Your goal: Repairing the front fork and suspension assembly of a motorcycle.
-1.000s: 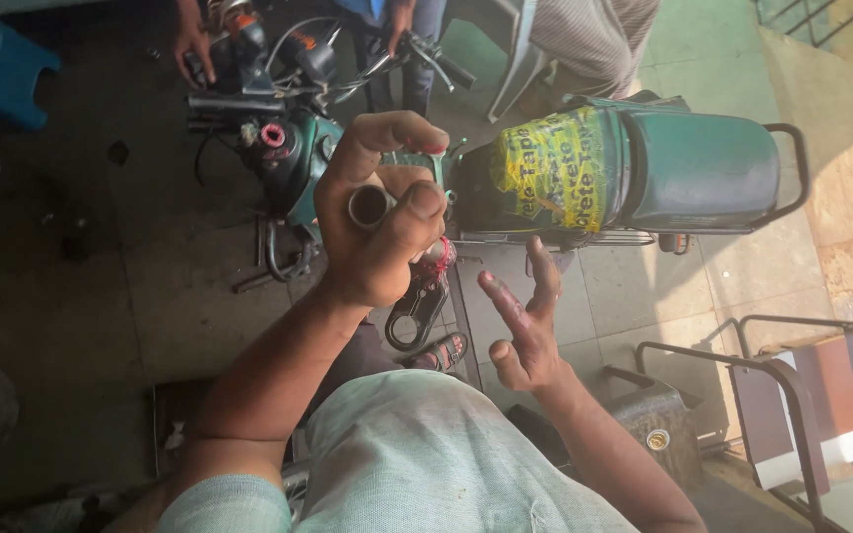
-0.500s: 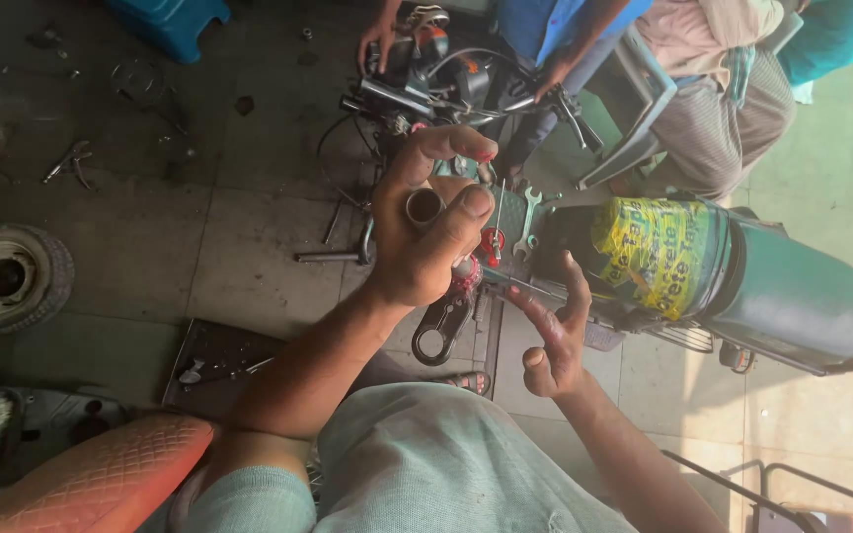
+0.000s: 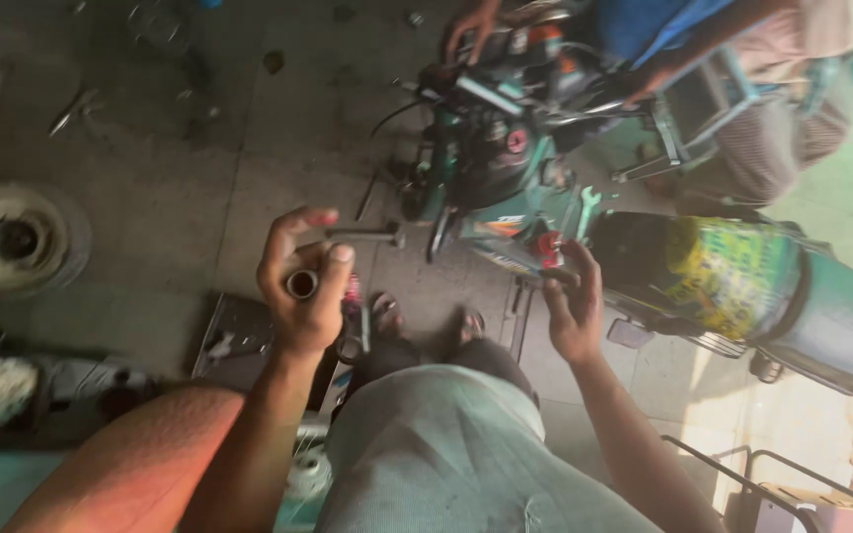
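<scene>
The left hand (image 3: 300, 286) is closed around a short metal ring, likely a bushing (image 3: 301, 284), held up over the concrete floor (image 3: 190, 197) with its bore facing the camera. This looks like inspection of the part; fitting it would call for alignment with the green engine (image 3: 491, 168). The right hand (image 3: 573, 311) hangs half-open, empty, just beside the green drum (image 3: 742, 286). Motion blur hides the bushing's detail; another person's hands are cut off at the top edge.

Single head-worn camera, looking steeply down past wearer's lap, close over both hands (image 3: 426, 296), floor (image 3: 199, 197) beyond.
</scene>
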